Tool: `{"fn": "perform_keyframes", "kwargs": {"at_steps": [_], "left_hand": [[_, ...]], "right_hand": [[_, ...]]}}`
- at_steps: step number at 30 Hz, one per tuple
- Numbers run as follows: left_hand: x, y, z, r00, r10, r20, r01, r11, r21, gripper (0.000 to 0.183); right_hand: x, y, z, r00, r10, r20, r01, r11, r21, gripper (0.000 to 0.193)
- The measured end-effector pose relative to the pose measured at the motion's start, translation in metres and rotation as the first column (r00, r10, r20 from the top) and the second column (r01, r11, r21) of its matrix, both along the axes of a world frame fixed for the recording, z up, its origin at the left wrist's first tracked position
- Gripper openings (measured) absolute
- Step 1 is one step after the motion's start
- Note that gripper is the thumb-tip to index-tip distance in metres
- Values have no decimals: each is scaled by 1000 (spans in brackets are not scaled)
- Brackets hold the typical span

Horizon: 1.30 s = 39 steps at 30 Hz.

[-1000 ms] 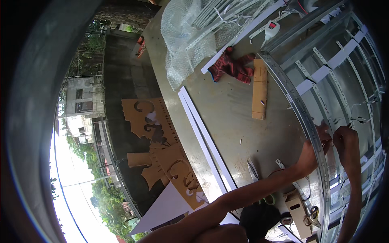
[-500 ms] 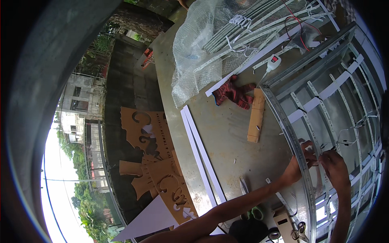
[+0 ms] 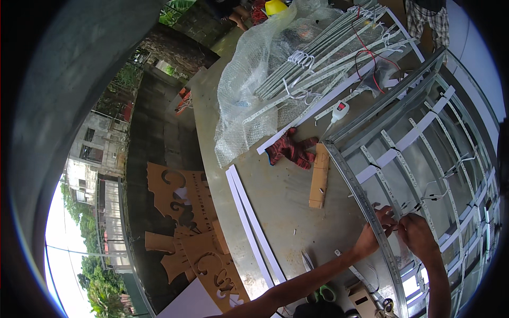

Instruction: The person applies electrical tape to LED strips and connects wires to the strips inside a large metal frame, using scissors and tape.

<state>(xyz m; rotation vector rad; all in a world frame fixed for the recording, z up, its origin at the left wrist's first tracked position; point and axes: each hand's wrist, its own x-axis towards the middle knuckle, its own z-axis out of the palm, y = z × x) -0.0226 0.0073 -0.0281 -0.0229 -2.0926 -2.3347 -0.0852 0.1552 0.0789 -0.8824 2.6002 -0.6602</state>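
At the far left we see pale buildings [image 3: 87,153] and greenery, then a dark concrete wall [image 3: 151,132] with brown cut-out boards [image 3: 193,249] in front of it. Next comes a grey table [image 3: 270,204], where two thin white strips [image 3: 247,225] lie side by side, closest at their upper ends. Higher up, crumpled bubble wrap [image 3: 238,124] lies beside and under a bundle of long, dotted rods [image 3: 318,63]. A dark red glove [image 3: 290,150] rests just beside a narrow piece of cardboard [image 3: 319,180]; green-handled scissors [image 3: 308,263] lie near the lower edge. Toward the right, the left hand [image 3: 372,237] reaches over the near rail of a metal frame [image 3: 348,177], which sits on the table and fills the right side. The right hand [image 3: 419,236] meets it inside that rail, fingers bent; we cannot tell whether either grips anything. Thin wires [image 3: 430,199] show just beyond the hands, among the frame's dotted strips. At upper right stands a person in checked shorts [image 3: 430,24].
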Motion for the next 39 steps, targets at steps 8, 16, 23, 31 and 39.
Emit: {"fn": "perform_keyframes", "kwargs": {"at_steps": [8, 16, 23, 31, 39], "left_hand": [[7, 10, -4, 905, 118, -410, -311, 839, -446, 26], [5, 11, 10, 989, 68, -130, -100, 960, -262, 26], [6, 4, 13, 999, 11, 32, -8, 996, -90, 23], [-1, 2, 16, 995, -14, 103, 14, 1000, 6, 23], [1, -2, 18, 997, -1, 78, 7, 997, -74, 20]], "right_hand": [[15, -4, -10, 866, -350, 357, 443, 869, -220, 16], [21, 4, -23, 498, -429, 753, 808, 545, -224, 14], [25, 2, -9, 833, -431, 347, 518, 829, -212, 16], [14, 13, 9, 975, -100, -197, 89, 994, -67, 21], [2, 10, 2, 816, 419, -398, -295, 895, 336, 21]]}}
